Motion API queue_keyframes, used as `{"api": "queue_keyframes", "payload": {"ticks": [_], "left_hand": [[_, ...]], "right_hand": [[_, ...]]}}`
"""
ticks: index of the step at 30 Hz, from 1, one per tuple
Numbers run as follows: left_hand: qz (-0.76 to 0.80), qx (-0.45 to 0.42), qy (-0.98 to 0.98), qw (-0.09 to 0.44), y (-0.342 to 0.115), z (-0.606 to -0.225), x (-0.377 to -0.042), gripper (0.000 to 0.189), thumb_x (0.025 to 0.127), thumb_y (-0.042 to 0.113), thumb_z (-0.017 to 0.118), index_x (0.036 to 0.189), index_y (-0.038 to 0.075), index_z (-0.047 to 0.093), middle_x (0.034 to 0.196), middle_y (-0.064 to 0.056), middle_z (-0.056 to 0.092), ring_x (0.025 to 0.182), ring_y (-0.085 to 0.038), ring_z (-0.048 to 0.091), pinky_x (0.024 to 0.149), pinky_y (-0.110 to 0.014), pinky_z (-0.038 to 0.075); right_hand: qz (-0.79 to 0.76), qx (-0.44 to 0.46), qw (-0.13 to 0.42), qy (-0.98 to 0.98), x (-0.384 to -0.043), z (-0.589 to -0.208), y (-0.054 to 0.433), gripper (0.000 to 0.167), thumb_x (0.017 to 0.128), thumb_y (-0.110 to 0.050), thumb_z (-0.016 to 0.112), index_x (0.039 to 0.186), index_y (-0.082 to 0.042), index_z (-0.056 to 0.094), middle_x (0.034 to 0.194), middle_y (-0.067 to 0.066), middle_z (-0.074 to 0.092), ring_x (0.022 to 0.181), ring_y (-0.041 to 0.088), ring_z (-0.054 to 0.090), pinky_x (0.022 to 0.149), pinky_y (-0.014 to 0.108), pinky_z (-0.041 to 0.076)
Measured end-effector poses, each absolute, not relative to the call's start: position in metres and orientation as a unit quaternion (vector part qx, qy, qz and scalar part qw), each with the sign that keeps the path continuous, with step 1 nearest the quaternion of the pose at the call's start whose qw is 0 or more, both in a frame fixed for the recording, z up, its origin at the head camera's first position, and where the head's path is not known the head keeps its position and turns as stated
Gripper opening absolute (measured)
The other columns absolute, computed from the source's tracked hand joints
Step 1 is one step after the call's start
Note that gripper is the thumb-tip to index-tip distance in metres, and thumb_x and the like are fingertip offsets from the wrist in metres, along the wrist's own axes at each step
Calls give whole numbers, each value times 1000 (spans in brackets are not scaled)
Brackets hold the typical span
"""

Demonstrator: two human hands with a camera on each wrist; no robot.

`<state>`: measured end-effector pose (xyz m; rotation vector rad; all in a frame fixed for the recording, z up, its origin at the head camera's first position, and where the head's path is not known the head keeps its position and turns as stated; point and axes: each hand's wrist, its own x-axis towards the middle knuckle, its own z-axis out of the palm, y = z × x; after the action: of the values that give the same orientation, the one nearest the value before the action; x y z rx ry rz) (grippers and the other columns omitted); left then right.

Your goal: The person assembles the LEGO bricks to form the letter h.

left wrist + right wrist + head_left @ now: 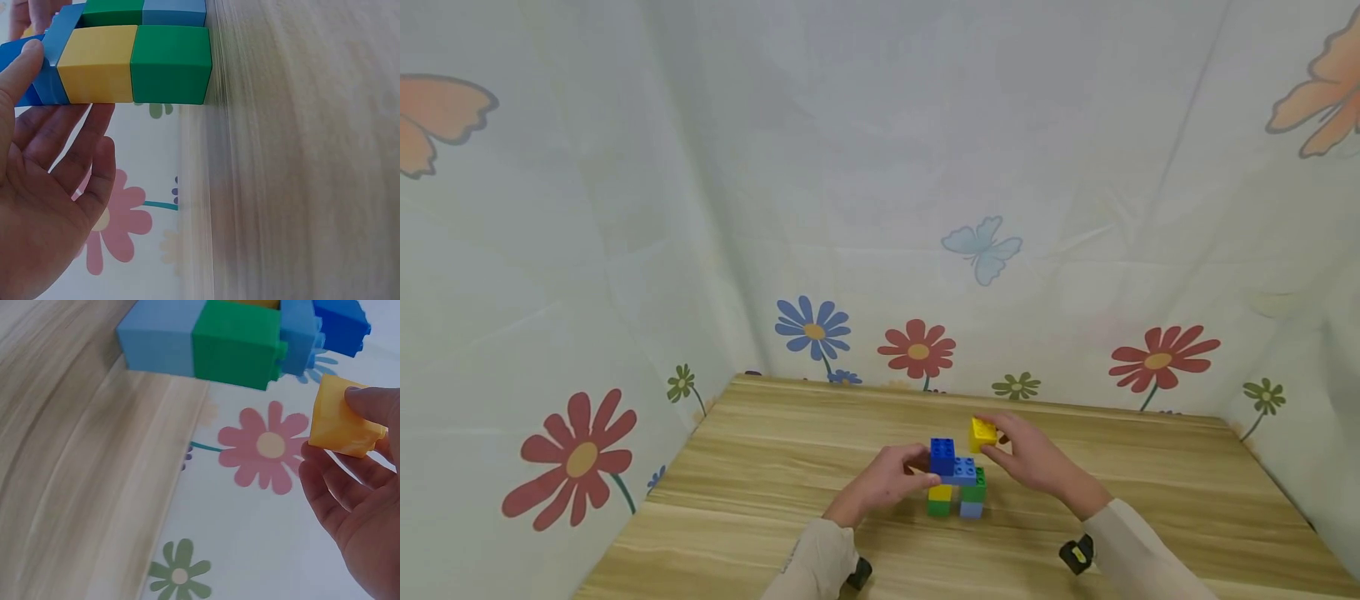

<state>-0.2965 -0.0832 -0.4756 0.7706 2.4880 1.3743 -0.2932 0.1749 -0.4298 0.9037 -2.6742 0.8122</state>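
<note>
A small bridge of toy building blocks stands on the table: a green block (pixel 938 507) under a yellow block (pixel 940 492) on the left, and a light blue block (pixel 972 508) under a green block (pixel 973 493) on the right. Across both columns lies a blue block (pixel 964 472), with a dark blue block (pixel 942 457) on its left end. My left hand (pixel 887 482) pinches the upper left of the bridge, its thumb across the dark blue and blue blocks. To the upper right, my right hand (pixel 1037 458) holds a loose yellow block (pixel 336 419) between thumb and fingers, apart from the bridge.
The wooden table (pixel 760 492) reaches to a pale curtain (pixel 865 183) printed with flowers and butterflies behind it. Dark wrist devices, one (pixel 1077 554) by the right sleeve and another (pixel 859 573) by the left, hang below the forearms.
</note>
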Motion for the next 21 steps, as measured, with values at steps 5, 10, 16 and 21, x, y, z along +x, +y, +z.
{"api": "queue_keyframes", "payload": {"ticks": [5, 10, 16, 21], "left_hand": [[464, 264, 840, 96, -83, -477, -296, 32, 90, 40, 63, 116, 21, 63, 103, 11, 65, 95, -6, 58, 83, -25, 48], [465, 262, 840, 96, -83, -477, -297, 32, 90, 39, 63, 116, 21, 64, 102, 11, 65, 94, -6, 58, 82, -25, 48], [470, 263, 837, 100, -84, -477, -297, 33, 89, 39, 64, 116, 20, 64, 102, 10, 65, 94, -7, 58, 82, -26, 48], [470, 268, 835, 99, -84, -477, -297, 32, 90, 40, 62, 117, 21, 63, 103, 11, 65, 95, -6, 59, 83, -27, 48]], "right_hand": [[278, 324, 122, -896, -289, -423, 171, 47, 90, -16, 66, 133, -5, 50, 114, 2, 59, 92, 12, 55, 78, 30, 52], [285, 334, 134, -888, -284, -416, 166, 48, 89, -16, 67, 133, -6, 50, 110, -1, 58, 90, 10, 54, 78, 29, 52], [290, 350, 147, -879, -279, -410, 159, 48, 90, -17, 67, 133, -6, 50, 110, -1, 58, 90, 9, 54, 76, 27, 52], [291, 363, 145, -873, -277, -407, 152, 48, 90, -18, 66, 133, -5, 49, 111, 1, 58, 90, 10, 54, 77, 29, 52]]}}
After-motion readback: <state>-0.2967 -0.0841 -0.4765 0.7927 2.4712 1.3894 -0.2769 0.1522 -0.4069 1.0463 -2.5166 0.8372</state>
